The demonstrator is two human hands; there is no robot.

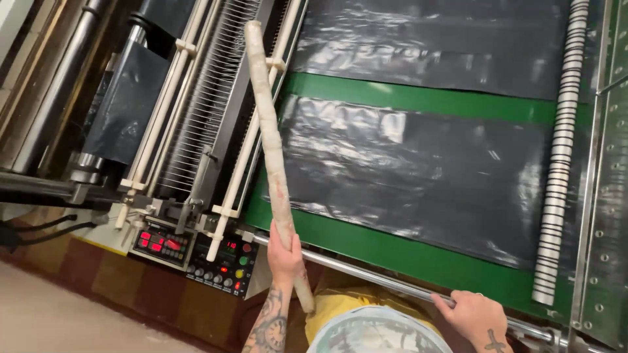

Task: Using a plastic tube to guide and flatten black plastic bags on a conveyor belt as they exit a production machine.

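While the head camera looks down over the machine, the left hand [285,252] is wrapped tight around a long pale cardboard tube [271,150], fingers closed on it a little above its lower end. From that fist the tube's long axis runs up and slightly left, away from the person, its far end reaching over the comb of thin wires [206,104] beside the green conveyor belt [418,98]; a short stub sticks out below the fist toward the person. Only the left hand has the tube, and the right is well apart from it.

Along the near edge of the green conveyor belt runs a steel rail [366,271], and the right hand [472,315] rests on it with fingers curled over the bar. Black plastic film [425,176] lies flat on the belt in two sheets. Left of the belt's near corner sits a control panel [193,252] with red displays and small knobs.
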